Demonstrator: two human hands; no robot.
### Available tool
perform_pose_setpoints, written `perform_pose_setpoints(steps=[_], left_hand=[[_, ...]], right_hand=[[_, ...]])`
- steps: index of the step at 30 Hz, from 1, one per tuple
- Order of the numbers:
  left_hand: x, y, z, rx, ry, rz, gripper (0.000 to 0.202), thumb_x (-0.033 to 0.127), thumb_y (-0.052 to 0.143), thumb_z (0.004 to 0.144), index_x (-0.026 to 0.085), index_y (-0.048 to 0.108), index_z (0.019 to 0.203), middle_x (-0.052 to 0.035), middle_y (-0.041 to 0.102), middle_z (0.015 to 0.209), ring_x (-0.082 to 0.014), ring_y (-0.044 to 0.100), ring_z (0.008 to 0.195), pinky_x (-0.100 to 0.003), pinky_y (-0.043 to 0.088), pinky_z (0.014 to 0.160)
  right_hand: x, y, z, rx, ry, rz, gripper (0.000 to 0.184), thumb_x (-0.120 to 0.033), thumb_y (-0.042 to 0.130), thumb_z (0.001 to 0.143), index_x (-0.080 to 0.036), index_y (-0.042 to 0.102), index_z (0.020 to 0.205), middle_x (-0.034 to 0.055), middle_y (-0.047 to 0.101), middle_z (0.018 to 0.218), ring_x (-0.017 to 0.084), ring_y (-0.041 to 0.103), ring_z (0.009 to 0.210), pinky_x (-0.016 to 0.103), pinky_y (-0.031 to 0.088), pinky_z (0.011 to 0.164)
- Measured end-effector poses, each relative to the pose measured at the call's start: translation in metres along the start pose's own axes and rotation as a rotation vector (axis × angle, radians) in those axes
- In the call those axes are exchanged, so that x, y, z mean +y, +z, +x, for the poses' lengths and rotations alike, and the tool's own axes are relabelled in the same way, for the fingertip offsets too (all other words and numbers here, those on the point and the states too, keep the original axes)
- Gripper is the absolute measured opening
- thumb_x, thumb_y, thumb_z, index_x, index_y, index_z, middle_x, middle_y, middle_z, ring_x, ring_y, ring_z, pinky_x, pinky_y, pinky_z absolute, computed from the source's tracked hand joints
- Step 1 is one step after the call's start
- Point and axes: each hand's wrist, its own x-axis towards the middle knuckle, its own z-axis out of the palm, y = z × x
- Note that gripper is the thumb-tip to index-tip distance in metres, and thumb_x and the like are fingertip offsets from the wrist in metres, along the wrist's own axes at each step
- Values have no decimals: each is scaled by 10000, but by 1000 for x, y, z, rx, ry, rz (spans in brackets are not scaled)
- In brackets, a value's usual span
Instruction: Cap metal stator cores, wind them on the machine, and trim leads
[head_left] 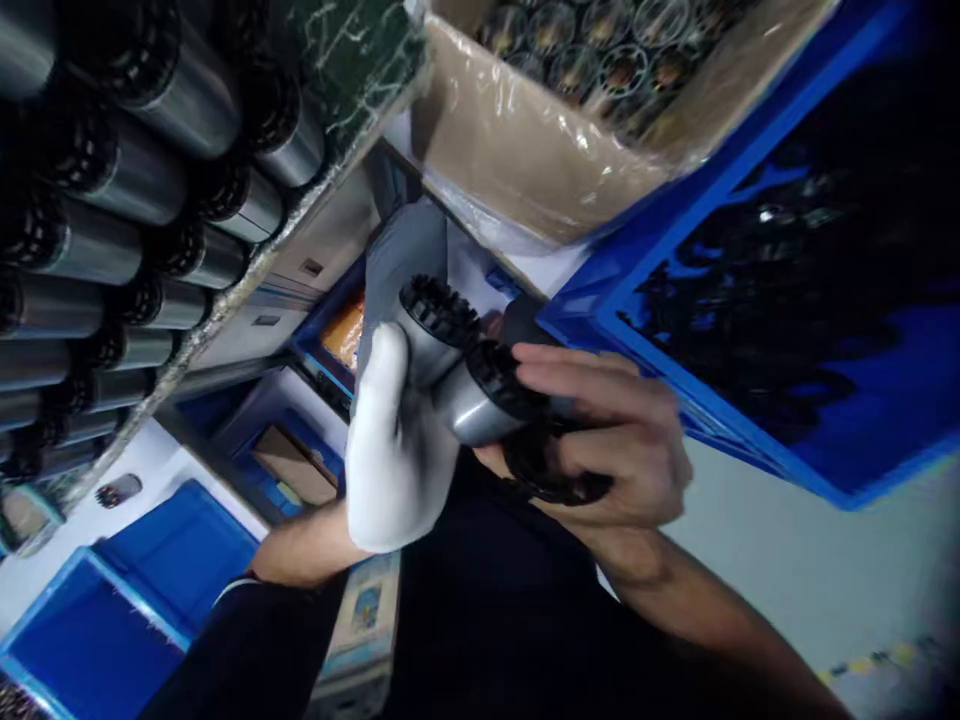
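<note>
My left hand (pixel 397 460), in a white glove, is closed around two silver metal cylinders held side by side. The upper cylinder (pixel 427 350) carries a black toothed ring (pixel 439 308) on its end. On the lower cylinder (pixel 474 405) sits another black ring (pixel 501 378), touched by the fingertips of my bare right hand (pixel 626 425). Loose black rings (pixel 551 465) are gripped in the curled fingers and palm of that hand; how many cannot be made out.
Rows of similar cylinders (pixel 172 90) stand on the green-topped bench (pixel 352 50) at left. A plastic-lined carton (pixel 525 150) holds clear cylindrical parts. At right, a blue crate (pixel 675 420) contains black parts. Blue bins (pixel 180 550) lie lower left, near a lone cylinder (pixel 120 490).
</note>
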Motion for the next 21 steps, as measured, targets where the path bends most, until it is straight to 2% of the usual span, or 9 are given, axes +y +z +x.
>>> perform_pose_setpoints(steps=[1,2,5,7,9,12,15,18,21], left_hand=[[2,-5,1,-16,27,39,91,330,843,1017,275,806,955,-37,853,1149,-322,714,1478,-431,557,1304],[3,-10,3,-31,50,68,130,327,912,961,277,792,956,-35,844,1117,-324,741,1425,-442,579,1276],[2,-17,13,-73,102,105,428,451,1067,813,310,764,1079,-12,818,1096,-306,800,1270,-447,643,1173],[-2,-15,20,-73,106,75,561,758,960,854,312,746,1118,-31,808,1089,-324,798,1279,-453,668,1132],[-6,-9,23,-74,62,44,691,960,714,933,280,736,1056,-81,807,1084,-372,763,1361,-469,678,1126],[-13,-5,24,-1,-123,-34,651,898,669,1007,251,734,992,-120,831,1132,-397,760,1354,-479,687,1114],[-21,-13,25,120,-437,-140,605,815,620,1090,226,751,1042,-114,845,1093,-361,830,1199,-488,722,1050],[-31,-25,28,160,-624,-173,629,759,482,1168,205,750,1040,-98,843,1006,-316,867,1081,-444,750,954],[-37,-30,28,121,-608,-141,527,619,504,1189,196,773,1028,-89,855,995,-304,878,1066,-410,749,921]], right_hand=[[0,-3,1,33,-3,36,583,-107,1032,787,-250,467,759,61,887,1313,280,904,1092,360,775,871],[0,-7,3,42,13,72,574,-122,1034,786,-257,477,776,77,887,1306,275,905,1049,349,772,825],[-7,-18,12,-91,214,192,533,-198,1045,808,-283,522,863,81,883,1226,288,893,990,353,750,695],[-14,-19,19,-236,335,239,528,-258,1044,846,-293,520,902,52,875,1160,295,881,952,378,728,662],[-20,-15,24,-309,383,222,553,-305,1043,872,-292,490,902,14,869,1104,251,854,858,355,677,635],[-19,-5,28,-273,301,22,575,-426,1038,891,-282,481,899,47,847,1160,255,819,947,392,660,770],[-9,-1,25,-229,209,-141,414,-582,779,1079,-276,535,945,112,750,1174,316,740,1078,519,635,933],[-1,-5,21,-224,279,-50,240,-393,509,1196,-281,569,993,87,651,1039,288,704,1019,503,639,901],[-3,-11,21,-186,336,-10,95,-294,603,1146,-310,652,1066,102,735,1143,338,748,1123,559,672,948]])
